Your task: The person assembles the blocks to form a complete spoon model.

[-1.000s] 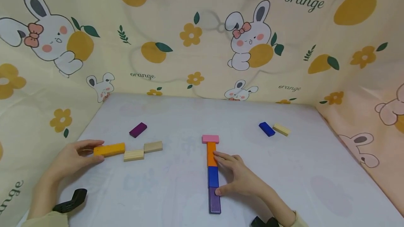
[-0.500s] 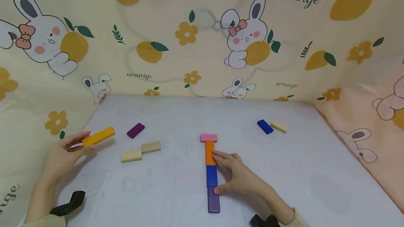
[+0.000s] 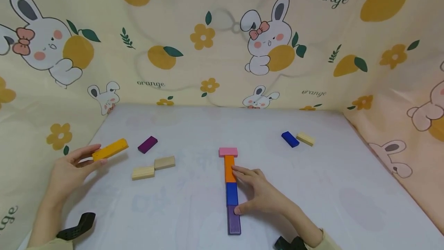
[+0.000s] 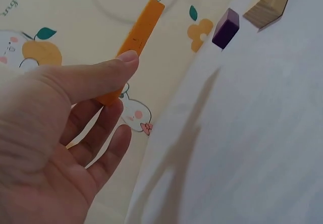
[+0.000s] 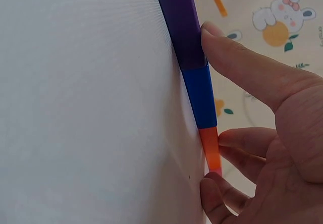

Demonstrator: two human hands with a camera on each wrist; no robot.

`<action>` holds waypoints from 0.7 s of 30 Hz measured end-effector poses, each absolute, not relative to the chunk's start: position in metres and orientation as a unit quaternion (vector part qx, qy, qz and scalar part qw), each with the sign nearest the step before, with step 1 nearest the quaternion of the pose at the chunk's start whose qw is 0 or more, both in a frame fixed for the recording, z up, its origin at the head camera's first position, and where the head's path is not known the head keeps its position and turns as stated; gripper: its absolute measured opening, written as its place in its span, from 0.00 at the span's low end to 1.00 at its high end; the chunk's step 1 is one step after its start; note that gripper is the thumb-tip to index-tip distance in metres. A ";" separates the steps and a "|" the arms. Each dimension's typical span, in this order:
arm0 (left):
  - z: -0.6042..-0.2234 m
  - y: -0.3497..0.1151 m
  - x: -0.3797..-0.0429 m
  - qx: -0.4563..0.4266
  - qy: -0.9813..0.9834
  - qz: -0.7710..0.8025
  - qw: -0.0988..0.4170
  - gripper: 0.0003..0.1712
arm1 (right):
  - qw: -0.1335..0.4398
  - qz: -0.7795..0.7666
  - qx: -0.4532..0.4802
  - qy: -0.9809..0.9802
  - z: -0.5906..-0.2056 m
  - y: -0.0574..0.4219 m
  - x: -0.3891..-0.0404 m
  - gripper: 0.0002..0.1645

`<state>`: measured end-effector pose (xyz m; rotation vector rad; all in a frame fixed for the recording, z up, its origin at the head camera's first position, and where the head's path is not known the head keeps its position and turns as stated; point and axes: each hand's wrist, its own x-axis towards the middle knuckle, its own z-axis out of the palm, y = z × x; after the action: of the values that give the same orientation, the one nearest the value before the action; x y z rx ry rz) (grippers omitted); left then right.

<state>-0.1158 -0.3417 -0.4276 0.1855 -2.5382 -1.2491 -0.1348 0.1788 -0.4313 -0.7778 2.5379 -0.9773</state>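
Observation:
My left hand [image 3: 74, 167] pinches a yellow-orange wooden block [image 3: 112, 148] by one end, between thumb and fingers. Held above the table, the block points away from the hand, as the left wrist view also shows. Toward the table's middle lies a straight row: a purple block [image 3: 234, 225] nearest, then a blue block [image 3: 232, 194] and an orange block [image 3: 229, 168]. A pink block [image 3: 227, 152] lies crosswise at the far end. My right hand [image 3: 261, 194] rests along the row's right side, thumb on the purple block and fingertips at the orange one.
Two plain wood blocks [image 3: 143, 173] lie corner to corner right of my left hand, with a dark purple block [image 3: 147, 144] behind them. At the back right lie a small blue block [image 3: 290, 139] and a pale block [image 3: 305, 139]. A printed cloth [image 3: 180, 18] hangs behind the table.
My left hand has lifted the yellow-orange block off the table, up and left from the plain wood blocks. The right hand stays at the row. The head view has shifted slightly.

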 end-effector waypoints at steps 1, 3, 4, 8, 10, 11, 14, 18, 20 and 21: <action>-0.427 -0.340 -0.116 0.061 -0.887 -0.432 0.152 0.35 | 0.156 -0.341 -0.272 0.886 -0.432 0.179 -0.135 0.58; -0.425 -0.336 -0.116 0.053 -0.891 -0.425 0.152 0.34 | 0.156 -0.341 -0.272 0.886 -0.432 0.178 -0.134 0.58; -0.424 -0.333 -0.116 0.049 -0.892 -0.423 0.153 0.34 | 0.155 -0.341 -0.272 0.887 -0.432 0.178 -0.134 0.58; -0.421 -0.317 -0.121 0.037 -0.896 -0.417 0.147 0.34 | 0.149 -0.340 -0.275 0.887 -0.430 0.177 -0.133 0.58; -0.419 -0.306 -0.124 0.028 -0.894 -0.423 0.144 0.33 | 0.148 -0.342 -0.276 0.886 -0.430 0.177 -0.133 0.58; -0.417 -0.300 -0.126 0.022 -0.893 -0.427 0.142 0.32 | 0.149 -0.344 -0.277 0.885 -0.430 0.177 -0.133 0.58; -0.413 -0.281 -0.132 -0.007 -0.888 -0.440 0.135 0.31 | 0.154 -0.348 -0.276 0.882 -0.431 0.177 -0.133 0.58; -0.405 -0.253 -0.143 -0.051 -0.878 -0.462 0.115 0.30 | 0.159 -0.350 -0.271 0.883 -0.432 0.177 -0.133 0.58; -0.402 -0.239 -0.150 -0.065 -0.875 -0.469 0.105 0.29 | 0.158 -0.349 -0.269 0.884 -0.432 0.177 -0.133 0.58; -0.400 -0.232 -0.154 -0.070 -0.873 -0.472 0.101 0.29 | 0.157 -0.349 -0.269 0.884 -0.432 0.177 -0.133 0.58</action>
<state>-0.1542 -0.2319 -0.4002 -0.2066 -2.5804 -1.3934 -0.1326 0.1775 -0.4318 -0.7701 2.5298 -0.9982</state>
